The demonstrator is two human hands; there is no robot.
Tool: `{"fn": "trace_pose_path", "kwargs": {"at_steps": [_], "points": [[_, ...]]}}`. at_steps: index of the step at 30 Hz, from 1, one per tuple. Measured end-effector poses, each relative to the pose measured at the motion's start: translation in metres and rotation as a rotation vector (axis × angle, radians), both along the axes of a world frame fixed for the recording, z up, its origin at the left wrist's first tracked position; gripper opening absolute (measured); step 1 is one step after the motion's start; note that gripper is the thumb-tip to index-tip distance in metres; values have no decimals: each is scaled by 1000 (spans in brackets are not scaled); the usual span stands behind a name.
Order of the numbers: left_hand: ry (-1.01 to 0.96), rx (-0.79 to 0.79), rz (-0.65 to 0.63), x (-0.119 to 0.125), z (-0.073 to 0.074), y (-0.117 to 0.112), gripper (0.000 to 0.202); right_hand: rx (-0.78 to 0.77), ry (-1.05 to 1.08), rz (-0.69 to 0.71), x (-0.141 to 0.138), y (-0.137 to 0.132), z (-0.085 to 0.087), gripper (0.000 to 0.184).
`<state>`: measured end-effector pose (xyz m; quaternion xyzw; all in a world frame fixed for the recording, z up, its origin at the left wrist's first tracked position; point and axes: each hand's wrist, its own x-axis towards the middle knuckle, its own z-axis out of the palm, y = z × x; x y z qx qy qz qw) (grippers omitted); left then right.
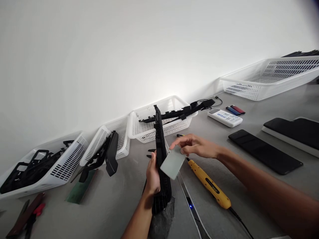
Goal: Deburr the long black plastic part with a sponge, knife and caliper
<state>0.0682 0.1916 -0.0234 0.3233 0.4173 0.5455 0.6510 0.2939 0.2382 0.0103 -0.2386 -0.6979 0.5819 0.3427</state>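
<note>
My left hand (153, 174) is wrapped round a long black plastic trim part (160, 142), which stands tilted upright in front of me. Between the fingers and thumb of my right hand (195, 146) is a pale grey-green flat card (174, 163), its lower left edge lying against or just in front of the black part; I cannot tell whether they touch. Just below my right hand, a yellow corded tool (209, 182) with a pen-like body rests on the table. Its tip is partly hidden by the hand.
Along the wall stand white baskets, one (142, 136) with black parts across it, another (72, 166) full of black frames. A black phone (265, 151), a white device (224, 118) and two lighters (235, 110) lie right. Red-handled tools (30, 212) and a green sheet (81, 189) lie left.
</note>
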Motion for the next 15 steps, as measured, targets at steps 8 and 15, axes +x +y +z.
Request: {"fn": "trace_pose_path", "kwargs": {"at_steps": [8,15], "points": [[32,27,-121,2,8,-1,76,33,-31,-251,-17,-3,-8,34],[142,52,-113,3,9,-3,74,62,-32,-250,-8,3,-6,30]]}}
